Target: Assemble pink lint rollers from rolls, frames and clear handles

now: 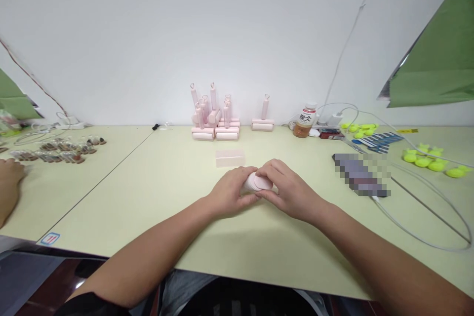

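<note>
Both my hands meet over the table in front of me, around a small pale pink and white roller piece [255, 182]. My left hand [234, 190] wraps its left side, thumb below and fingers above. From the right, my right hand [289, 190] pinches the round pink end between thumb and fingers. Just beyond my hands lies a pale pink rectangular cover [230, 158]. Farther back, several pink lint rollers [214, 118] stand in a cluster by the wall, and a single pink roller [263, 121] stands upright to their right.
A supplement bottle [305, 120] stands at the back right. Near my right arm are a phone [357, 175] with a white cable and several yellow-green figures [425, 158]. Small wrapped items [61, 150] and another person's hand [11, 182] are at the left.
</note>
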Demonstrator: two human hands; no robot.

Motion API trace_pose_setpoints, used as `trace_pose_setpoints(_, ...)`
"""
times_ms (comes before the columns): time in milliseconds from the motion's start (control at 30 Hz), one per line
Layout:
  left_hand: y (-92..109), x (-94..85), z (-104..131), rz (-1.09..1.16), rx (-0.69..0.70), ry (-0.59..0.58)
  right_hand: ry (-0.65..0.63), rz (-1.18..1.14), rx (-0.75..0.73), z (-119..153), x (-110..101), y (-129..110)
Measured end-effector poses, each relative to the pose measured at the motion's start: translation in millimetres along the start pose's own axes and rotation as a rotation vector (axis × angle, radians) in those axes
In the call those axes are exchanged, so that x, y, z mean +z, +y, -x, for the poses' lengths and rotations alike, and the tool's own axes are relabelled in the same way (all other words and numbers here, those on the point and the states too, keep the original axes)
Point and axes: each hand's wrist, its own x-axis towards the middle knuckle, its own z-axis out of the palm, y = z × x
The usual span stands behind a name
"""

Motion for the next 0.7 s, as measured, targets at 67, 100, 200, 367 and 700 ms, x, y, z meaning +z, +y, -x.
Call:
trace_pose_setpoints(67, -1, 1.3, -1, -0.041, 0.047, -0.013, -0.001, 0.006, 0.002, 0, 2, -3)
trace_pose_setpoints(100, -3, 2.2, -1, -0.073, 0.064, -0.021, -0.012, 0.019, 0.007, 0, 2, -5)
trace_pose_setpoints(200, -8, 5.9, -2, -0.203, 0.111, -0.033, -0.073, 0.086, 0.036, 1, 1, -10)
trace_pose_setpoints(367, -12, 11.6, -1, -0.367, 0.180, -0.051, -0.189, 0.140, 0.070, 2, 2, -15)
trace_pose_setpoints(700, -10, 6.0, -5, -0.464, 0.204, -0.061, -0.174, 0.183, 0.095, 3, 12, -9)
